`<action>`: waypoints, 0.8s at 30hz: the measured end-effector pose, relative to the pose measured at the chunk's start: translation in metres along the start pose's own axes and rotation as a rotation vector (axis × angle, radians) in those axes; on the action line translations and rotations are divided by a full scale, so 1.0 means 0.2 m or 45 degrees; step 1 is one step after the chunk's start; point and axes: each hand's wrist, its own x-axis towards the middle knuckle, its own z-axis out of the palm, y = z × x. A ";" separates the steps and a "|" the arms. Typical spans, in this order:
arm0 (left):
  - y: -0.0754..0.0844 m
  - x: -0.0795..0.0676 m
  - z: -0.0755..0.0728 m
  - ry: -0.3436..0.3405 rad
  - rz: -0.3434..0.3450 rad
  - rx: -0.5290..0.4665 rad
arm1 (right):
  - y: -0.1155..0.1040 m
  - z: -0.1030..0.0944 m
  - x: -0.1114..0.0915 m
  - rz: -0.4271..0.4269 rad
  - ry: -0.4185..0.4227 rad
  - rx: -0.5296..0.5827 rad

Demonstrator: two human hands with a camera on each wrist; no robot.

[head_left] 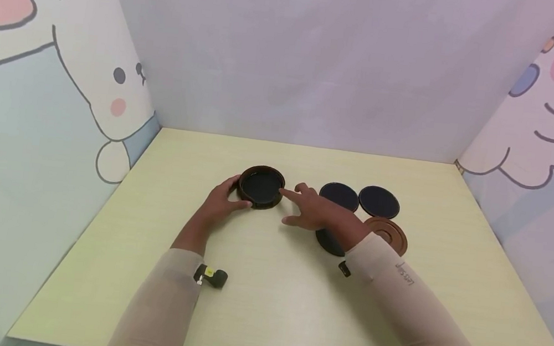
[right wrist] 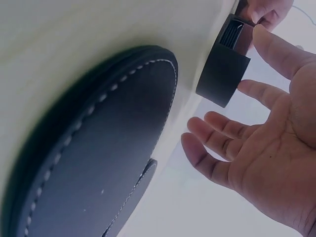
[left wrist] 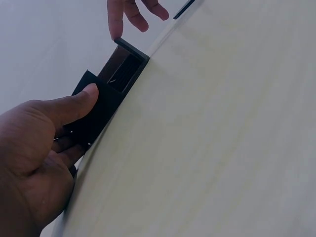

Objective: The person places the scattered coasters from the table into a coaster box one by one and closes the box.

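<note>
My left hand point(head_left: 219, 203) holds a round dark coaster holder point(head_left: 263, 169) at its left side, thumb on the near wall and fingers behind it. In the left wrist view a slot in the holder's wall point(left wrist: 101, 111) shows the edges of stacked coasters point(left wrist: 127, 69). From the right, my right hand point(head_left: 309, 212) reaches over with its index fingertip at the rim. Its other fingers are spread and loosely bent, with nothing between them, as the right wrist view shows.
Right of the holder lie dark round coasters point(head_left: 379, 202), one partly under my right forearm. A brown disc with ringed grooves point(head_left: 398, 237) lies by them. White stitching edges the nearest coaster point(right wrist: 113, 143). Walls stand behind the table point(head_left: 254, 304) and at both sides.
</note>
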 end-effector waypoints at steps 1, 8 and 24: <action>0.00 0.00 0.00 -0.002 0.000 -0.002 | 0.00 0.00 0.00 -0.001 0.003 0.001; 0.01 0.00 0.00 -0.001 0.030 -0.005 | 0.03 0.01 -0.01 0.011 0.017 0.013; 0.00 0.00 0.00 0.005 0.041 -0.009 | 0.08 0.00 -0.16 0.377 -0.062 -0.163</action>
